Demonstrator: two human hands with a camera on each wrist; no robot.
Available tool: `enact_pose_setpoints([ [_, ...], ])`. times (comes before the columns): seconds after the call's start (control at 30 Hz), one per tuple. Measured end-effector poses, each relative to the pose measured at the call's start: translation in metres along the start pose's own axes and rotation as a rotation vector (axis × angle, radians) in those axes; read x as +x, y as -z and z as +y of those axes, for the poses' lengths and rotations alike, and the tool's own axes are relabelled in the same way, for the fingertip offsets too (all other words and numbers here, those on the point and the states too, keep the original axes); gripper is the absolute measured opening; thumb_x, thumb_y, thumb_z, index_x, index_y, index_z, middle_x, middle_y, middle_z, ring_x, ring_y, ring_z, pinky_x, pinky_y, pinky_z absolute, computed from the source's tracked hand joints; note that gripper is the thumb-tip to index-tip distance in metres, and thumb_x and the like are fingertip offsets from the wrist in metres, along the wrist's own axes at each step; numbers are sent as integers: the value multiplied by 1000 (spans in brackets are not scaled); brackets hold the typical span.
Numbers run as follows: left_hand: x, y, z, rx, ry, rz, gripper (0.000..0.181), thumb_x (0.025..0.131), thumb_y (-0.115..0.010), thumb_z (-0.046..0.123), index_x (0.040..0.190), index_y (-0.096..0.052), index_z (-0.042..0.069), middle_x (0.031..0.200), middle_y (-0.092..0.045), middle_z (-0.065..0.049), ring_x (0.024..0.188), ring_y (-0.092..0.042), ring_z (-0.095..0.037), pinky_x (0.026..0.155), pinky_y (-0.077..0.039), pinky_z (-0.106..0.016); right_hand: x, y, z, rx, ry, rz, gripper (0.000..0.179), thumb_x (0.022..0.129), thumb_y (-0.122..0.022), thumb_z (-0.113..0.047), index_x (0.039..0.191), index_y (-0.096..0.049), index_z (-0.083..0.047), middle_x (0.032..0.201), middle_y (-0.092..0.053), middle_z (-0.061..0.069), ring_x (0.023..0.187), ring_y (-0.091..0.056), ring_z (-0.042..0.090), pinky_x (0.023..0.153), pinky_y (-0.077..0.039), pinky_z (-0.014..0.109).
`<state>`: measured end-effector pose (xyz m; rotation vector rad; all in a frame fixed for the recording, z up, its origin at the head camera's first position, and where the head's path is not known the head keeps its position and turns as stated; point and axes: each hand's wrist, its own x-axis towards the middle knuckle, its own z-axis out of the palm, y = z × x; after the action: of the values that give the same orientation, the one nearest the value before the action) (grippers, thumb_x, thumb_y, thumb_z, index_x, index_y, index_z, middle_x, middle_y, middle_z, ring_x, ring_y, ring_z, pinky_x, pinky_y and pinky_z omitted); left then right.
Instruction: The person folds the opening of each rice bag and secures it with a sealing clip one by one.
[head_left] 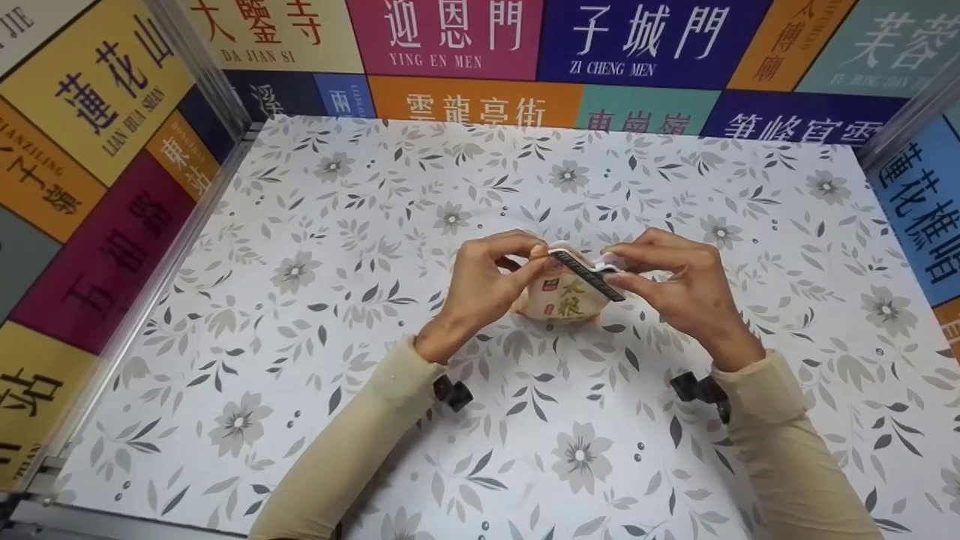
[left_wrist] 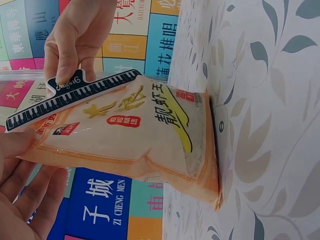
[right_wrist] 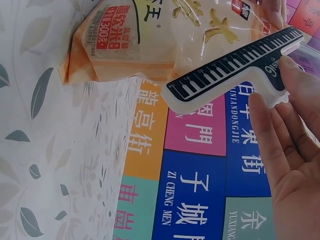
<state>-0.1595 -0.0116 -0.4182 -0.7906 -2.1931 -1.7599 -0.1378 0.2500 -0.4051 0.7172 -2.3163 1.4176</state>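
Observation:
A small rice bag [head_left: 564, 304] with orange edges and gold lettering stands upright on the table, its base on the patterned cover. Across its top lies a sealing clip [head_left: 587, 274], white with a black piano-key strip, set at a slant. My left hand [head_left: 487, 283] pinches the bag's top corner beside one end of the clip, thumb in front. With thumb and fingers, my right hand [head_left: 679, 285] pinches the clip's handle tab. In the right wrist view the clip [right_wrist: 235, 70] overlaps the bag's upper part, its free end reaching past the bag's side.
The table [head_left: 337, 247] has a white cover with grey flowers and leaves. Panels with coloured place-name blocks [head_left: 457, 37] stand along its back and sides. A metal rail [head_left: 150, 277] runs down the left edge. Small black devices [head_left: 453, 393] sit at both wrists.

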Motion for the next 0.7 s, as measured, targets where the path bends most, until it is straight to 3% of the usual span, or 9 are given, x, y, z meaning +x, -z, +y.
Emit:
enact_pose_setpoints([
  [0.37,-1,0,-1,2,-2,1,12,93,-78,12,102,-82,4,102,-81,-10,91,-76,-18,74,-64,-27,3,-1,-4,-39,14,-7,35,75,-87,8,107,-82,-4,88,-74,12,81,-71,1,76,-57,15],
  [0.7,-2,1,-1,1,6,-7,10,94,-77,11,98,-79,2,100,-80,-11,89,-74,-17,74,-64,-28,0,-4,-6,3,-60,-45,34,84,-84,1,115,-80,-12,101,-74,6,90,-71,8,85,-60,20],
])
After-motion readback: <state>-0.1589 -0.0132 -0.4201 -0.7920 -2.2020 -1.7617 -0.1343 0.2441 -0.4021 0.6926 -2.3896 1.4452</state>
